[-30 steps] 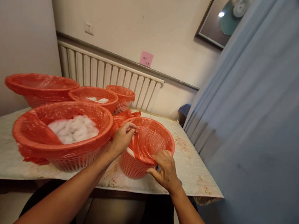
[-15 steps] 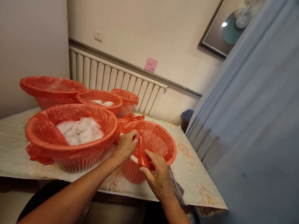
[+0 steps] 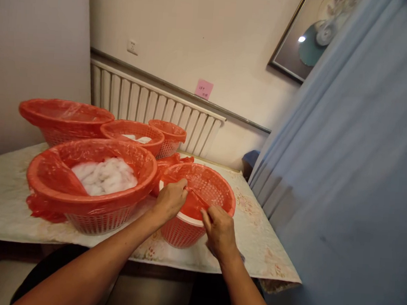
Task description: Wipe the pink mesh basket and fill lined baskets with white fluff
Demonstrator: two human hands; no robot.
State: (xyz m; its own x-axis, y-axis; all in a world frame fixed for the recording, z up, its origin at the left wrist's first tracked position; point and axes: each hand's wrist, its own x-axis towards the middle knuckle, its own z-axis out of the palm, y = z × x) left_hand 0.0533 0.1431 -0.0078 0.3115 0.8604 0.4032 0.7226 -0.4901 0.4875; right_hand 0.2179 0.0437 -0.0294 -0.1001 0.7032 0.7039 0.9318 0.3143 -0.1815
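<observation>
At basket rim (image 3: 189, 220) | left hand (image 3: 171, 199), right hand (image 3: 220, 232) angled inward | both pinching red liner (image 3: 194, 204)

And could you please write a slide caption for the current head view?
Left hand and right hand hold the red liner of a basket, its white front rim partly bare.

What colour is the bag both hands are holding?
Red and a bit see-through; the bag shows in the head view.

Dim, warm indoor light — a white glare spot on the framed picture (image 3: 311, 41), upper-right corner blackened.
</observation>
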